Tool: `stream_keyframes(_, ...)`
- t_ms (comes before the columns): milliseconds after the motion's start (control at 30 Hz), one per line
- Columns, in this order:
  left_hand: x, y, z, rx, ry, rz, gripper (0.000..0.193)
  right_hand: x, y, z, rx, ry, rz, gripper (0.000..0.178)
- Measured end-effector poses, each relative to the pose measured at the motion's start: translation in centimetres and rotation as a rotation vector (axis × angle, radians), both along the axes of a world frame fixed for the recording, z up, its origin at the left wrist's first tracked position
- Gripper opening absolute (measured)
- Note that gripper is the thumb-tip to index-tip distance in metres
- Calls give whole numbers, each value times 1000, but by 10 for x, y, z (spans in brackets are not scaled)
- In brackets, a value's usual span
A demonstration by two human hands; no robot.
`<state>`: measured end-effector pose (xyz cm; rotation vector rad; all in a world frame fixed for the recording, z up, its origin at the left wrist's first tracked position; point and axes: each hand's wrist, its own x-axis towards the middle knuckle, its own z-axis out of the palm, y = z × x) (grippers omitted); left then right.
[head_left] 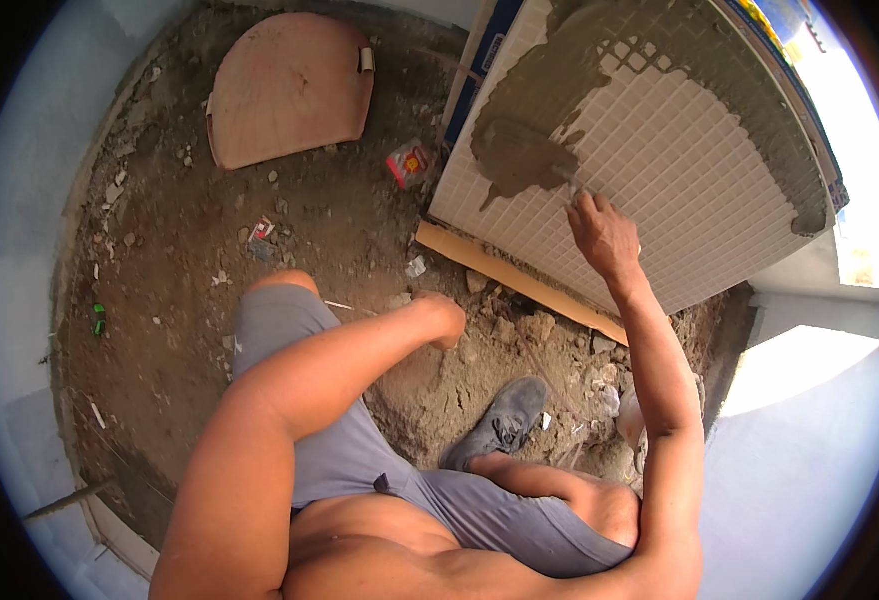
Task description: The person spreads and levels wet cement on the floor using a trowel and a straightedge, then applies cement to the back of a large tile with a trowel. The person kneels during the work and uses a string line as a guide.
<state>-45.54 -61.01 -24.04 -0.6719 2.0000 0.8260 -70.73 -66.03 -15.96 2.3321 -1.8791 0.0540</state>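
Note:
My right hand [604, 235] is closed around the handle of a trowel [529, 155], whose blade is coated in wet grey mortar. The blade lies against the back of a tile panel [659, 170] marked with a raised grid. Grey mortar [549, 70] is spread over the panel's upper left part and along its far right edge; the grid shows bare through the middle and lower part. My left hand [442, 320] hangs beside my left knee, fingers curled in, with no object showing in it.
A pinkish rounded board [294, 90] lies on the dirt floor at far left. Beside the panel are a clear and red packet [411, 163] and a cardboard strip [519, 280]. Rubble [529, 330] lies near my shoe [504, 420]. Pale blue walls [794, 450] flank the space.

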Motion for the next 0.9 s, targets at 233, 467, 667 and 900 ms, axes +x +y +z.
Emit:
stream_keyframes(233, 6, -1, 18, 39, -24, -43, 44, 5, 3, 35, -223, -245, 40, 24)
stream_keyframes(467, 6, -5, 29, 28, 4, -86, 41, -4, 40, -25, 245, -189, 129, 20)
stream_keyframes(667, 9, -2, 25, 48, 28, -75, 38, 6, 28, -8, 47, -281, -5, 25)
stream_keyframes(900, 6, -3, 25, 65, 10, -84, 38, 24, 44, -47, -36, -172, 106, 32)
